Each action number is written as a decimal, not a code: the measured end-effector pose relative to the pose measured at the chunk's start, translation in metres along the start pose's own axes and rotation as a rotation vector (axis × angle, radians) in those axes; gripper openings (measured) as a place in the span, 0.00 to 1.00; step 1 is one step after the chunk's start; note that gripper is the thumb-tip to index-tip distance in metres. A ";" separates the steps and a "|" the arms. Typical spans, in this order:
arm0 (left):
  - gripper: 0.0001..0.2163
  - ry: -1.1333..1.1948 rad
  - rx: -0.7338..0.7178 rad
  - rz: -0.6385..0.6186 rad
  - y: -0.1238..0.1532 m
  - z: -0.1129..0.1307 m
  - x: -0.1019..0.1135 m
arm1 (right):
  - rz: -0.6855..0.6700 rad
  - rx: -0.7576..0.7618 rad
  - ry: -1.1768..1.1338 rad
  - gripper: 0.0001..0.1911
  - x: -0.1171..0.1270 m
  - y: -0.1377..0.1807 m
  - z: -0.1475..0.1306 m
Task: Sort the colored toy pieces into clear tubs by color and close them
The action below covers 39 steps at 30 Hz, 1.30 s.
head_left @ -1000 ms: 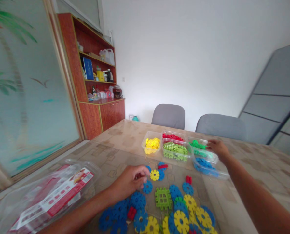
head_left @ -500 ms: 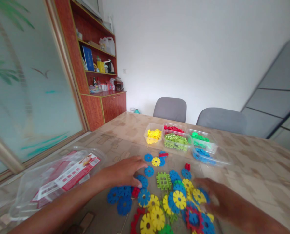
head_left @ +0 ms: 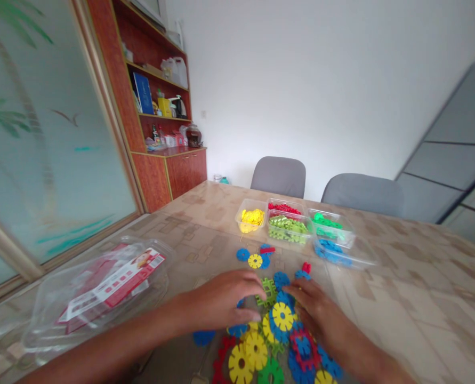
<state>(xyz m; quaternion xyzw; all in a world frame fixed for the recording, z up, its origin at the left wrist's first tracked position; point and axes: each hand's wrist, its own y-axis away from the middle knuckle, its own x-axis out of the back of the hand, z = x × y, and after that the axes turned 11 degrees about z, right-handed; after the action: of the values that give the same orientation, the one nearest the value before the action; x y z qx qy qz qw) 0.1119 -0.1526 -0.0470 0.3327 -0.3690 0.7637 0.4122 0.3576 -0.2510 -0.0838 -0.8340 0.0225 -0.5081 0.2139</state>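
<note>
Your two hands are low over the pile of plastic pieces, one on each side of the green lattice piece (head_left: 267,291), and this lattice is the landmark for all places here. Your left hand (head_left: 230,298) is at the left of it, with thumb and fingers wide apart; no piece shows in this gap, but the inside of the palm is hidden. Its fingertips come to the left edge of the lattice in the view, and I cannot tell if they touch it or are just above. Your right hand (head_left: 319,310) is at the right of the lattice, with its fingers pointing left toward it, over the blue discs (head_left: 281,280) which lie between. I cannot tell if this hand holds something, because its fingers hide their inner side. So the left hand is the nearer one to the lattice, and the right hand is nearer to the blue discs. The lattice looks almost square, so it gives no clear long axis; it lies a little turned. A yellow disc (head_left: 282,316) is on the side of the lattice toward you, slightly to the right, also between your hands. Further toward you from the lattice there is a green disc (head_left: 271,370). Beyond the lattice, well apart from your fingers, a small group with a yellow centre disc (head_left: 255,261) lies on the table (head_left: 197,242).
</note>
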 end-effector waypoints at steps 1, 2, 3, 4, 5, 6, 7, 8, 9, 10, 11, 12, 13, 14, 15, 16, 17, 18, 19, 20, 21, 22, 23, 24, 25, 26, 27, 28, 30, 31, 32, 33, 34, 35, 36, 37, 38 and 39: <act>0.17 0.006 -0.015 -0.023 0.000 0.004 -0.006 | 0.001 0.001 0.010 0.19 -0.005 0.000 0.001; 0.20 0.004 -0.021 -0.041 0.001 0.008 -0.012 | 0.001 -0.006 0.019 0.18 -0.009 0.000 0.002; 0.22 -0.003 -0.018 -0.052 0.001 0.010 -0.018 | 0.008 -0.017 0.020 0.17 -0.011 0.000 0.005; 0.24 -0.014 -0.006 -0.055 0.002 0.011 -0.023 | 0.019 -0.030 0.011 0.15 -0.013 0.001 0.008; 0.25 -0.025 0.014 -0.053 0.002 0.012 -0.027 | 0.030 -0.044 -0.007 0.13 -0.012 0.001 0.011; 0.25 -0.033 0.037 -0.048 0.002 0.012 -0.030 | 0.036 -0.065 -0.036 0.10 -0.011 0.001 0.014; 0.25 -0.039 0.059 -0.041 0.002 0.011 -0.032 | 0.037 -0.094 -0.074 0.08 -0.010 0.001 0.016; 0.25 -0.044 0.078 -0.032 0.002 0.010 -0.033 | 0.031 -0.129 -0.121 0.05 -0.008 0.001 0.018; 0.24 -0.049 0.094 -0.024 0.002 0.008 -0.034 | 0.020 -0.166 -0.177 0.05 -0.006 0.001 0.019; 0.23 -0.054 0.106 -0.016 0.002 0.007 -0.034 | 0.005 -0.203 -0.239 0.06 -0.005 0.001 0.019; 0.22 -0.059 0.113 -0.009 0.003 0.006 -0.035 | -0.006 -0.237 -0.307 0.08 -0.003 0.000 0.019; 0.20 -0.064 0.118 -0.003 0.003 0.005 -0.036 | -0.012 -0.265 -0.377 0.09 -0.002 0.000 0.018; 0.20 -0.068 0.124 0.003 0.003 0.005 -0.038 | -0.013 -0.287 -0.446 0.10 -0.002 -0.001 0.018; 0.20 -0.073 0.136 0.009 0.003 0.005 -0.039 | -0.011 -0.309 -0.505 0.10 -0.001 -0.002 0.017; 0.22 -0.077 0.153 0.017 0.002 0.005 -0.041 | -0.007 -0.329 -0.549 0.10 0.000 -0.003 0.017; 0.24 -0.083 0.176 0.024 0.001 0.006 -0.043 | -0.003 -0.348 -0.574 0.10 0.000 -0.003 0.017; 0.26 -0.088 0.200 0.029 0.000 0.008 -0.045 | 0.002 -0.362 -0.580 0.10 0.001 -0.004 0.018; 0.27 -0.092 0.220 0.032 -0.001 0.009 -0.046 | 0.010 -0.371 -0.571 0.10 0.002 -0.005 0.019; 0.27 -0.092 0.234 0.034 -0.002 0.011 -0.048 | 0.017 -0.375 -0.556 0.10 0.003 -0.005 0.020; 0.27 -0.087 0.243 0.034 -0.003 0.012 -0.048 | 0.022 -0.373 -0.542 0.10 0.004 -0.005 0.022; 0.26 -0.078 0.247 0.036 -0.004 0.013 -0.049 | 0.024 -0.367 -0.535 0.11 0.005 -0.005 0.023; 0.26 -0.064 0.250 0.038 -0.004 0.014 -0.049 | 0.019 -0.362 -0.531 0.11 0.007 -0.005 0.024; 0.26 -0.049 0.253 0.043 -0.005 0.014 -0.049 | 0.013 -0.358 -0.528 0.11 0.009 -0.006 0.025; 0.26 -0.032 0.255 0.050 -0.004 0.014 -0.049 | 0.008 -0.356 -0.523 0.11 0.011 -0.006 0.026; 0.26 -0.019 0.255 0.059 -0.004 0.014 -0.049 | 0.008 -0.353 -0.512 0.11 0.014 -0.006 0.026; 0.25 -0.007 0.255 0.069 -0.003 0.013 -0.048 | 0.015 -0.347 -0.493 0.11 0.017 -0.006 0.026; 0.24 0.003 0.251 0.080 -0.002 0.011 -0.048 | 0.025 -0.340 -0.470 0.10 0.020 -0.007 0.026; 0.22 0.014 0.246 0.091 -0.002 0.010 -0.047 | 0.035 -0.332 -0.446 0.10 0.023 -0.007 0.026; 0.19 0.034 0.236 0.113 -0.001 0.006 -0.045 | 0.037 -0.315 -0.415 0.09 0.027 -0.007 0.027; 0.17 0.041 0.235 0.123 -0.001 0.004 -0.043 | 0.028 -0.307 -0.410 0.09 0.028 -0.007 0.028; 0.15 0.047 0.235 0.130 -0.002 0.002 -0.040 | 0.013 -0.297 -0.411 0.09 0.028 -0.006 0.028; 0.14 0.053 0.237 0.136 -0.003 0.001 -0.036 | -0.008 -0.286 -0.415 0.09 0.028 -0.006 0.028; 0.13 0.060 0.239 0.139 -0.004 0.001 -0.031 | -0.031 -0.275 -0.416 0.09 0.027 -0.005 0.027; 0.13 0.069 0.235 0.143 -0.005 0.000 -0.026 | -0.055 -0.263 -0.413 0.10 0.025 -0.004 0.026; 0.12 0.081 0.228 0.148 -0.006 0.000 -0.020 | -0.078 -0.252 -0.407 0.10 0.024 -0.004 0.026; 0.12 0.098 0.221 0.153 -0.007 0.000 -0.014 | -0.099 -0.245 -0.399 0.11 0.022 -0.003 0.025; 0.10 0.116 0.217 0.160 -0.009 0.000 -0.008 | -0.110 -0.240 -0.388 0.12 0.020 -0.003 0.024; 0.08 0.131 0.216 0.173 -0.009 -0.001 -0.003 | -0.109 -0.236 -0.377 0.12 0.018 -0.003 0.023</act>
<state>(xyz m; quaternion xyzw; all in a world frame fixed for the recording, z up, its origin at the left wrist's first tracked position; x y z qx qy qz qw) 0.1210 -0.1490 -0.0476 0.2915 -0.2840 0.8517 0.3301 0.3858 -0.2453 -0.0764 -0.9335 -0.0036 -0.3478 0.0874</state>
